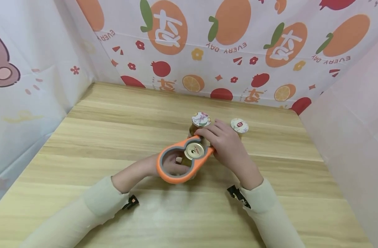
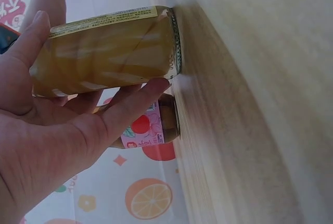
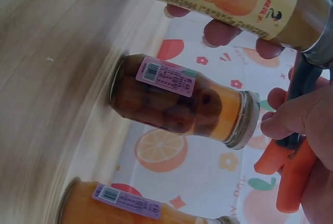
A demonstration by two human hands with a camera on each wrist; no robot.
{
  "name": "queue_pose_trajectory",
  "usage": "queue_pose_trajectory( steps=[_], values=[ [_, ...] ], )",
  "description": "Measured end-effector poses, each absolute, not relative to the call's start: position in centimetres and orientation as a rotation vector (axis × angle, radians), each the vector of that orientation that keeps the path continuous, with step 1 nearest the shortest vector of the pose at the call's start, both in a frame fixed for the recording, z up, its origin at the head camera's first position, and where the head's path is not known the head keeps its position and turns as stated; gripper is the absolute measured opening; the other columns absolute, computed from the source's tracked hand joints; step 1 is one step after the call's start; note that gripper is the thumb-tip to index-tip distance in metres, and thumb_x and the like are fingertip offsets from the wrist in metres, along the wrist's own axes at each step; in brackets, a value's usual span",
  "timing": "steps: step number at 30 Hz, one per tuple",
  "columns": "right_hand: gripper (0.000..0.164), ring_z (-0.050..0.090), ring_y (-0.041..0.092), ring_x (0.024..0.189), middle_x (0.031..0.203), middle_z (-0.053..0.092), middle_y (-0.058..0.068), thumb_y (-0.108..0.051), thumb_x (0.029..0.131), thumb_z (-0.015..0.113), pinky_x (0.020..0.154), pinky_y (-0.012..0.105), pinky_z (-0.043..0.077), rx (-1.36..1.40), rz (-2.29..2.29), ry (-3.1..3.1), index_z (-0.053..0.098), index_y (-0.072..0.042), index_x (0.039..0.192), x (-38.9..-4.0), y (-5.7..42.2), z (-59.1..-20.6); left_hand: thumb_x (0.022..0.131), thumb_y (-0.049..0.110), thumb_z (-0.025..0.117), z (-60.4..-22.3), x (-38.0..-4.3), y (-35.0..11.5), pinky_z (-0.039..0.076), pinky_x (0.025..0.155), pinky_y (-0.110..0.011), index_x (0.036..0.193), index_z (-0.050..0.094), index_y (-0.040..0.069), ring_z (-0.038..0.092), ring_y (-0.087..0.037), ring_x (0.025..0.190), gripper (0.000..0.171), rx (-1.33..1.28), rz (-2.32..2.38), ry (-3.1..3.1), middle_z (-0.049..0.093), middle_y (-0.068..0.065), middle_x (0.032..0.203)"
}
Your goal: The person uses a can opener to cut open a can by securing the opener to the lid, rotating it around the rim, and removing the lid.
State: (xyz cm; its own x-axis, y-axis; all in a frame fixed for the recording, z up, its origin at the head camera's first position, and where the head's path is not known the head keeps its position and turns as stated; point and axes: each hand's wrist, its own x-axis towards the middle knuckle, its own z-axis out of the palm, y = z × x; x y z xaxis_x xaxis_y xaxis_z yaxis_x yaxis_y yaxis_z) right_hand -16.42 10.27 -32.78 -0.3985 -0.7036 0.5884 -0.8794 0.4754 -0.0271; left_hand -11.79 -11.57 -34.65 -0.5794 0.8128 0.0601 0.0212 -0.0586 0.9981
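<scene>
In the left wrist view my left hand (image 2: 67, 130) grips a glass jar (image 2: 109, 52) of yellowish fruit, thumb on one side and fingers on the other. The jar's yellow label (image 3: 229, 0) with peaches shows in the right wrist view. Its gold lid (image 1: 195, 151) sits in the smaller opening of an orange and grey jar opener (image 1: 176, 179). My right hand (image 1: 224, 141) holds the opener by its handles. Through the larger opening, part of the left hand shows. The jar's base is close to the table.
Behind the opener stands a jar of dark fruit (image 3: 161, 94) with a patterned lid (image 1: 201, 119). Another jar, with orange contents (image 3: 93, 208) and a pale lid (image 1: 239, 125), stands beyond my right hand. A fruit-print cloth (image 1: 195, 65) hangs at the wooden table's (image 1: 114, 120) back edge.
</scene>
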Motion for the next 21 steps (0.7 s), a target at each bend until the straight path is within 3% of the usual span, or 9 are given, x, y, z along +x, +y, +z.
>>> queue_pose_trajectory(
  steps=[5,8,14,19,21],
  values=[
    [0.034,0.053,0.019,0.097,0.098,0.064,-0.002,0.005,0.075,0.073,0.099,0.038,0.037,1.32,0.443,-2.207,0.065,-0.013,0.103,-16.7,9.9,-32.9,0.087,0.006,0.065,-34.4,-11.3,-11.4,0.045,0.078,-0.025,0.142,0.037,0.009,0.053,-0.015,0.094,0.062,0.893,1.686,1.794,0.049,-0.003,0.132],
    [0.029,0.052,0.018,0.093,0.097,0.064,-0.003,0.003,0.078,0.071,0.093,0.036,0.04,1.319,0.452,-2.205,0.065,-0.012,0.101,-16.9,9.7,-32.9,0.086,0.007,0.066,-34.1,-11.1,-11.2,0.044,0.081,-0.025,0.144,0.033,0.011,0.051,-0.016,0.098,0.066,0.899,1.68,1.843,0.046,0.001,0.136],
    [0.024,0.051,0.018,0.09,0.096,0.064,-0.004,-0.001,0.08,0.072,0.089,0.034,0.041,1.358,0.492,-2.181,0.065,-0.013,0.1,-17.2,9.6,-32.9,0.085,0.013,0.07,-34.1,-10.8,-11.4,0.042,0.085,-0.034,0.151,0.013,0.013,0.046,-0.016,0.102,0.087,0.898,1.584,2.003,0.029,0.01,0.147],
    [0.02,0.049,0.017,0.088,0.095,0.063,-0.006,-0.002,0.083,0.068,0.086,0.033,0.041,1.37,0.54,-2.168,0.065,-0.014,0.099,-17.4,9.6,-33.0,0.085,0.013,0.07,-34.0,-10.7,-11.5,0.042,0.084,-0.039,0.152,0.007,0.015,0.046,-0.017,0.1,0.092,0.892,1.565,2.028,0.019,0.004,0.153],
    [0.018,0.05,0.016,0.088,0.095,0.063,-0.006,-0.004,0.083,0.068,0.086,0.033,0.041,1.37,0.556,-2.165,0.065,-0.014,0.098,-17.5,9.6,-33.1,0.085,0.012,0.07,-33.9,-10.7,-11.5,0.04,0.09,-0.039,0.152,0.007,0.012,0.043,-0.015,0.11,0.092,0.92,1.563,2.03,0.015,0.001,0.155]
  ],
)
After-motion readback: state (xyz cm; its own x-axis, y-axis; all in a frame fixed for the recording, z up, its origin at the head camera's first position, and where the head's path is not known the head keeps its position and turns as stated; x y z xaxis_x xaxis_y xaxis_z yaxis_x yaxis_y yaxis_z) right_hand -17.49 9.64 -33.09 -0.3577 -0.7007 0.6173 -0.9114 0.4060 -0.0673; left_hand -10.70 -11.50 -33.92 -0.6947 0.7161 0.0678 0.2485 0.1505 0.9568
